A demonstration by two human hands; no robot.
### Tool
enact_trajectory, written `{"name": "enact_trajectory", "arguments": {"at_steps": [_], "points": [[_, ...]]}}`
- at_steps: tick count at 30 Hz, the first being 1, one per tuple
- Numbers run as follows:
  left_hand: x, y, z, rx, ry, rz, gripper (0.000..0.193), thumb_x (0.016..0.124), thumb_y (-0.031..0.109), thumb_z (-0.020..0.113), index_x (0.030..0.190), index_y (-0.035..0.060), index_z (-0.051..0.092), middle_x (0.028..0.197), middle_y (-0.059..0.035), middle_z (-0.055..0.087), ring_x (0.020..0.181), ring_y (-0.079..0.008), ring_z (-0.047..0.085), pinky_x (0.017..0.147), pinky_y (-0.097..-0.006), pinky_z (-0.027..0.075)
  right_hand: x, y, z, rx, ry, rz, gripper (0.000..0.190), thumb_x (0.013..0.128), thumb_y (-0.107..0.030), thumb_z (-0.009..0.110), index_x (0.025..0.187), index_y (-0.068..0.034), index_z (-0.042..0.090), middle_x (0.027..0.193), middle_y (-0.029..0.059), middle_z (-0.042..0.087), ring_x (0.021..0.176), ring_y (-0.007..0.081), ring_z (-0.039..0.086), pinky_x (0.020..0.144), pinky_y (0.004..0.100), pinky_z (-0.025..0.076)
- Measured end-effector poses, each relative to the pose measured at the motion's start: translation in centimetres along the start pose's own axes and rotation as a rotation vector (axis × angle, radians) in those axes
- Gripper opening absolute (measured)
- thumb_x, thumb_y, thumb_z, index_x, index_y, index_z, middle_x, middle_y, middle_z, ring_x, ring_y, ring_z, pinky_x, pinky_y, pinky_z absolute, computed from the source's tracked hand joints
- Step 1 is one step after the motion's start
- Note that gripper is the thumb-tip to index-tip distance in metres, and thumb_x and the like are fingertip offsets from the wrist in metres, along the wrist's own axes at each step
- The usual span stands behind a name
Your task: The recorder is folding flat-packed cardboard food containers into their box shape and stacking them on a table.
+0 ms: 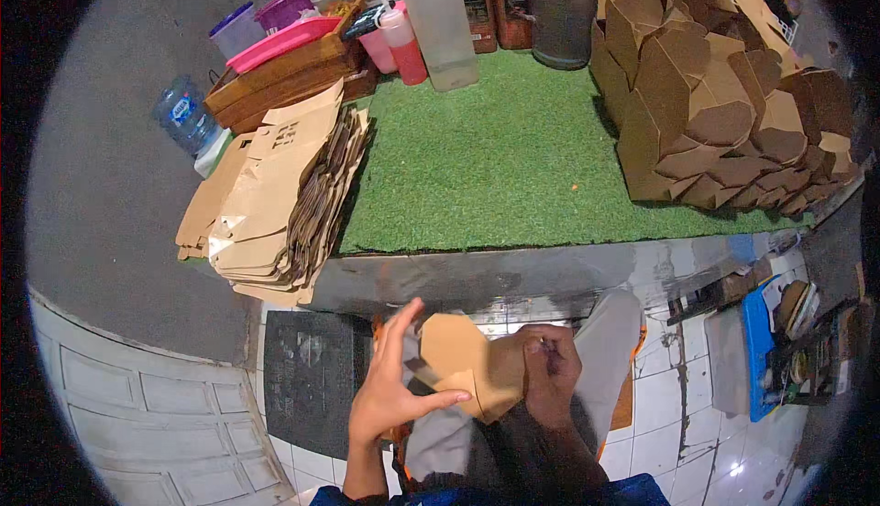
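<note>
A small brown cardboard box [454, 355], partly folded into shape, is held above my lap. My right hand [553, 368] is curled into a fist on its right flap. My left hand [392, 375] is spread wide at the box's left side, its thumb lying over the front flap and its fingers pointing up beside the edge. The underside of the box is hidden. On the table's left corner lies a stack of flat cardboard box blanks [275, 196]. Folded cardboard boxes [708, 107] are piled at the right of the table.
Green artificial turf [474, 162] covers the table. Along its back stand a clear plastic container [440, 31], a pink-liquid squeeze bottle [404, 52], a blue-lidded bin [564, 18] and a wooden crate [289, 80]. A blue tray [760, 355] is at right; a white panelled door [151, 410] lies left.
</note>
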State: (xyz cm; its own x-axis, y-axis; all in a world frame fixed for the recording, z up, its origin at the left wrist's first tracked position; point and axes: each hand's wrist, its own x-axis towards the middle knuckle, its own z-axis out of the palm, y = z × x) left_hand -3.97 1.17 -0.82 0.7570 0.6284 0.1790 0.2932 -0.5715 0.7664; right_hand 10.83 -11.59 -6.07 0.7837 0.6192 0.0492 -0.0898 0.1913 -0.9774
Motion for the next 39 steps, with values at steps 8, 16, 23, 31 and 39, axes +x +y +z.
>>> {"name": "enact_trajectory", "arguments": {"at_steps": [8,16,23,31,39], "points": [[0.2,-0.3,0.1,-0.389,-0.227,-0.243,0.113,0.048,0.008,0.093,0.140,0.0072,0.027,0.112,-0.0107,0.058,0.106,-0.0178,0.056,0.090,-0.0334,0.046,0.4,-1.4,0.2,0.069,-0.132,0.053,0.012,0.092,-0.010,0.055,0.101,-0.001,0.056,0.093,0.0055,0.061,0.082,0.0096,0.055,0.073,0.0249,0.046],[0.2,0.1,1.4,-0.564,-0.138,-0.428,0.102,0.048,0.009,0.093,0.133,0.0062,0.036,0.103,-0.0064,0.060,0.101,-0.0156,0.057,0.088,-0.0302,0.046,0.5,-0.6,-0.4,-0.103,-0.164,-0.020,0.013,0.092,-0.008,0.053,0.102,0.000,0.054,0.092,0.0068,0.061,0.082,0.0108,0.056,0.074,0.0257,0.046],[0.5,0.3,1.9,-0.424,-0.013,-0.238,0.091,0.053,0.015,0.092,0.129,0.0053,0.042,0.110,-0.0088,0.059,0.101,-0.0177,0.058,0.088,-0.0322,0.048,0.3,-1.0,-0.3,-0.329,-0.083,-0.255,0.031,0.084,-0.016,0.066,0.110,-0.003,0.056,0.114,0.0116,0.053,0.102,0.0222,0.053,0.088,0.0370,0.042],[0.4,1.4,2.6,-0.704,0.170,-0.367,0.070,0.069,0.008,0.081,0.127,-0.0002,0.043,0.117,-0.0098,0.055,0.107,-0.0166,0.055,0.092,-0.0305,0.046,-0.4,-1.9,-0.8,-0.712,-0.396,-0.489,0.042,0.072,-0.019,0.074,0.112,-0.018,0.061,0.119,0.0014,0.054,0.105,0.0204,0.052,0.085,0.0397,0.030],[0.5,1.2,3.2,-1.023,0.142,-0.409,0.061,0.079,0.001,0.070,0.133,-0.0024,0.041,0.123,-0.0104,0.053,0.110,-0.0142,0.054,0.090,-0.0268,0.046,0.3,-3.8,-1.3,-0.818,-0.430,-0.539,0.045,0.070,-0.015,0.072,0.114,-0.019,0.060,0.110,-0.0020,0.054,0.098,0.0165,0.052,0.080,0.0369,0.029]]}}
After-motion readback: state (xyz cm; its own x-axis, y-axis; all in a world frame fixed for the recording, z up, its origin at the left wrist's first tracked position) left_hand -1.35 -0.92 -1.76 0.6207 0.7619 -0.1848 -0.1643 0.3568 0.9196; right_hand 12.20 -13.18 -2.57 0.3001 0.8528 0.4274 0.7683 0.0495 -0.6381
